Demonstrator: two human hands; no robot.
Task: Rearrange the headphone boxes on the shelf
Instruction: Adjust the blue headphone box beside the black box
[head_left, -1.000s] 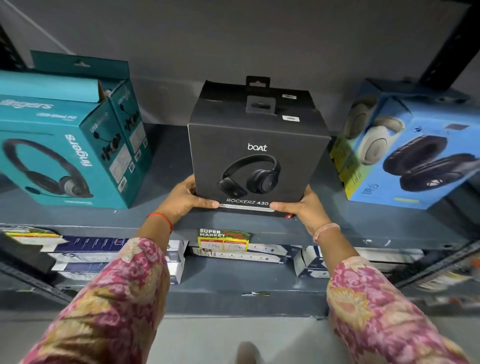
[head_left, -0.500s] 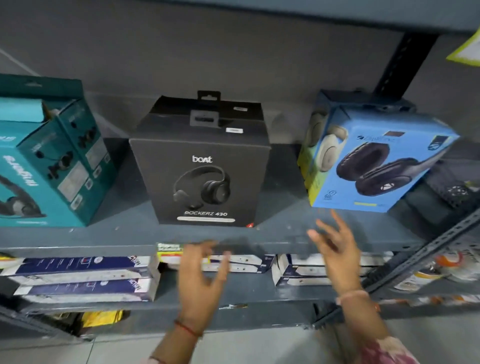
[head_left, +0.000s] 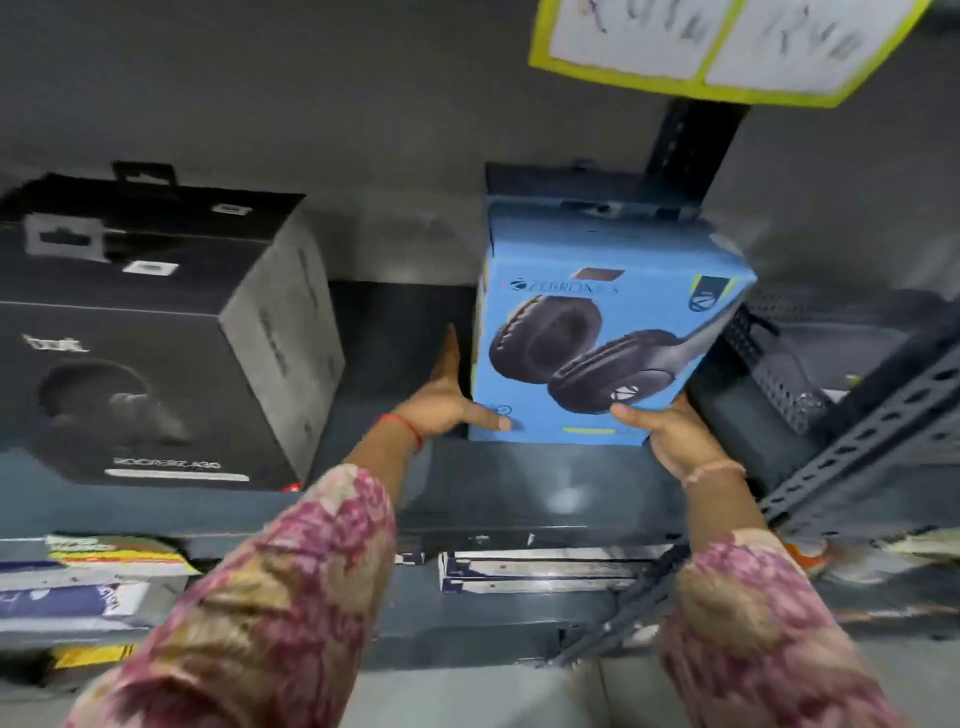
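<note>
Two hands are on the blue box (head_left: 613, 332), one at each lower front corner. I see the left hand (head_left: 441, 405) pressed flat against the box's left side, fingers running back along that face and the thumb laid across the front near the bottom edge. The right hand (head_left: 670, 431) cups the lower right corner, thumb on the front face, fingers wrapped behind where I cannot see them. Both hands grip the box between them. The box stands on the grey shelf (head_left: 519, 499), tilted slightly, its printed headphone picture facing me. I cannot tell whether its base rests fully on the shelf or is raised a little.

Behind the blue box I note a second box, dark on top, mostly hidden. The black box (head_left: 156, 353) stands upright on the same shelf to the left, well apart from the blue one, with bare shelf between them. A perforated metal upright (head_left: 872, 431) runs diagonally at the right. Flat white and blue packs (head_left: 540, 571) lie on the shelf below. A yellow-edged paper sign (head_left: 727, 41) hangs at the top right; its writing is blurred. Both sleeves (head_left: 270, 613) are of pink floral cloth.
</note>
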